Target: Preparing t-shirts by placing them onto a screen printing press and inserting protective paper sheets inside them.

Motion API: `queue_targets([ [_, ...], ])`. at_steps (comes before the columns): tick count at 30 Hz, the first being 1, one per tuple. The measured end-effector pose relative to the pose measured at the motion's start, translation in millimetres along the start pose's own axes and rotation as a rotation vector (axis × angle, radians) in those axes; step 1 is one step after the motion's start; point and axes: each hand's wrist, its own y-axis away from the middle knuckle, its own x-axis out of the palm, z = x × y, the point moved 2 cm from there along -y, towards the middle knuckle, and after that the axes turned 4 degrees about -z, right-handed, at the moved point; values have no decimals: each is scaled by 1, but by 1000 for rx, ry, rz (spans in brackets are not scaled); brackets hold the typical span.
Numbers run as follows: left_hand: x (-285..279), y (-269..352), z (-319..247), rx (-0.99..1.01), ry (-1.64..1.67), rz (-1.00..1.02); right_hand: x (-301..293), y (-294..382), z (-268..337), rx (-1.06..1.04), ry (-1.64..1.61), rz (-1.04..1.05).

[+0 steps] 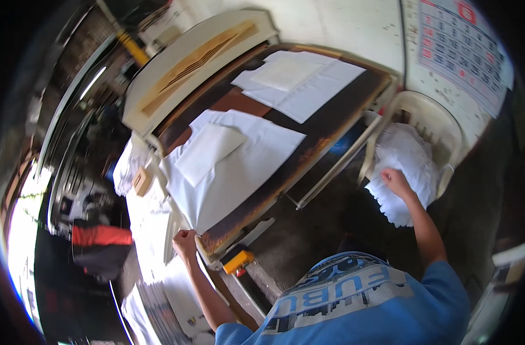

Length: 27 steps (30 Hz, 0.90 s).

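My left hand [184, 242] is curled by the near left corner of a dark-topped press table, beside stacked white sheets [161, 233]; whether it pinches anything is unclear. Over a heap of white cloth [402, 151] on a plastic chair, my right hand [394, 179] has its fingers curled; a grip on the cloth cannot be made out. On the press bed lie a white garment piece [253, 151] with a folded off-white sheet [208, 151] on it, and a farther white garment piece [322, 92] with another off-white sheet [286, 71] on top.
The press's raised upper plate [197, 64] stands behind the bed. A yellow control box [238, 261] hangs at its near edge, and a metal rail [340, 166] runs along the right side. The plastic chair [450, 125] stands by the wall. A tan block [141, 181] lies at left.
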Motion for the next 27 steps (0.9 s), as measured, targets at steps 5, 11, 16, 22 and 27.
queue_targets([
  [5, -80, 88, 30, -189, 188, 125, 14, -99, 90, -204, -186, -41],
  [11, -114, 203, 100, -387, 248, -28, 71, -183, 142, -394, -153, -15],
  [16, -135, 320, 108, -671, 330, -326, 141, -253, 129, -397, 81, 26],
  [22, -147, 433, 61, -892, 278, -531, 195, -297, 111, -271, 349, 239],
  [27, -163, 489, -4, -969, 129, -692, 212, -308, 98, -393, 358, 112],
])
